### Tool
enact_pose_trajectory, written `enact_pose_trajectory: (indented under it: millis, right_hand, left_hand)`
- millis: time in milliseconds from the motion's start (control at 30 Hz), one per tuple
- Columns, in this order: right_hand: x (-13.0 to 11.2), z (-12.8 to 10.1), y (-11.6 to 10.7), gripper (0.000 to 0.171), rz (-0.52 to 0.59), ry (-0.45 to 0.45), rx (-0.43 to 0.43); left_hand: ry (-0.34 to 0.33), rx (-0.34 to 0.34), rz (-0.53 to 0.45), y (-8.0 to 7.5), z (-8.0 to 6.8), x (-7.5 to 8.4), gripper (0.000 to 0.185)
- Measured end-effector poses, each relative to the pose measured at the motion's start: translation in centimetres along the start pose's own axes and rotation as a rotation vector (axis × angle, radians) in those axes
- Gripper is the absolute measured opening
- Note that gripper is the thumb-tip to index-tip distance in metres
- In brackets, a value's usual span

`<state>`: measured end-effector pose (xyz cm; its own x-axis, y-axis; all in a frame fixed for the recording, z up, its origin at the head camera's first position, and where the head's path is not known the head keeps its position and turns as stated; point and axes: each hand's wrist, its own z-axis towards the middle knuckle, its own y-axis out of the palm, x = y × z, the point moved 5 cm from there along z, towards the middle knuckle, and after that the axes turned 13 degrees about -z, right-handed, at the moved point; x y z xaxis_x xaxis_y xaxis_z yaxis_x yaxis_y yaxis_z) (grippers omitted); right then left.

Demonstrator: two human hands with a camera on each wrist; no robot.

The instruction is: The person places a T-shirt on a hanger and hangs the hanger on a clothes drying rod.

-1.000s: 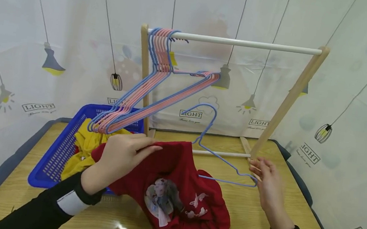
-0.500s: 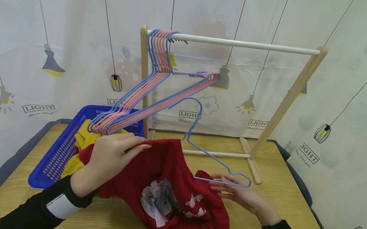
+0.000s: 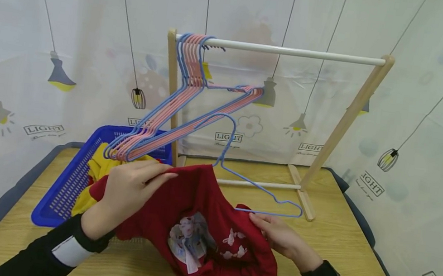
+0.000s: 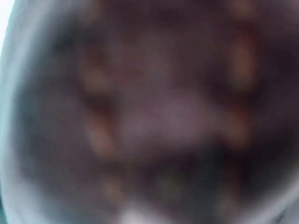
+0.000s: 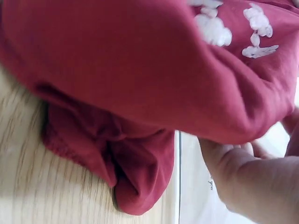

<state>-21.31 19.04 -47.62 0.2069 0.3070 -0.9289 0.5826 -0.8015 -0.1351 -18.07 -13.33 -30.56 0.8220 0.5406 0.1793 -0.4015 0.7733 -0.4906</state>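
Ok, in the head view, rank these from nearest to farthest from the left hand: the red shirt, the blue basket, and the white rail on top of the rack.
1. The red shirt: the left hand grips its top edge.
2. The blue basket: just behind and left of that hand, on the table.
3. The white rail: high up at the back, across the rack.

A wooden table (image 3: pixel 340 247) with pale grain fills the lower view, dark edging along its sides. From nine to three o'clock hangs a white curtain (image 3: pixel 75 16) (printed with hanging lamps and the word "LIGHT"). The light is soft and even, with a small glare on the tabletop at six o'clock.
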Motion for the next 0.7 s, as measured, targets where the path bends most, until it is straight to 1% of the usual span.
enact_pose_trajectory:
  millis: [33, 100, 167, 233, 333, 400, 533, 600, 633, 700]
  right_hand:
    - [-0.1, 0.0, 0.0, 0.032, 0.015, -0.012, -0.01]
    - [-0.2, -0.2, -0.1, 0.026, 0.03, -0.047, -0.008]
    - [-0.4, -0.5, -0.3, 0.022, 0.031, -0.099, 0.042]
    - [-0.6, -0.9, -0.8, 0.021, 0.02, -0.161, 0.125]
    - [-0.7, -1.4, -1.6, 0.027, 0.003, -0.246, 0.253]
    - [-0.8, -1.8, -2.1, 0.032, 0.011, -0.293, 0.31]
    - [-0.8, -2.2, -2.7, 0.036, 0.032, -0.377, 0.356]
    - [-0.8, -2.4, -2.8, 0.037, 0.031, -0.405, 0.379]
    - [-0.8, -2.5, -2.9, 0.037, 0.03, -0.417, 0.405]
    - [-0.8, -2.8, -3.2, 0.036, 0.013, -0.433, 0.494]
  left_hand:
    - [0.002, 0.005, 0.002, -0.1, -0.1, 0.0, 0.056]
    - [-0.003, 0.013, 0.006, -0.3, -0.2, -0.1, 0.058]
    - [-0.019, 0.018, 0.013, -0.5, -0.4, -0.3, 0.059]
    - [-0.04, 0.021, 0.03, -0.8, -0.6, -0.6, 0.057]
    - [-0.081, 0.033, 0.049, -1.2, -1.0, -0.9, 0.032]
    - [-0.098, 0.045, 0.052, -1.4, -1.1, -1.1, 0.017]
    - [-0.127, 0.065, 0.052, -1.8, -1.4, -1.4, 0.016]
    - [-0.132, 0.075, 0.065, -2.0, -1.6, -1.6, 0.015]
    - [-0.137, 0.08, 0.072, -2.1, -1.8, -1.7, 0.015]
    - [-0.143, 0.088, 0.084, -2.3, -2.0, -1.9, 0.014]
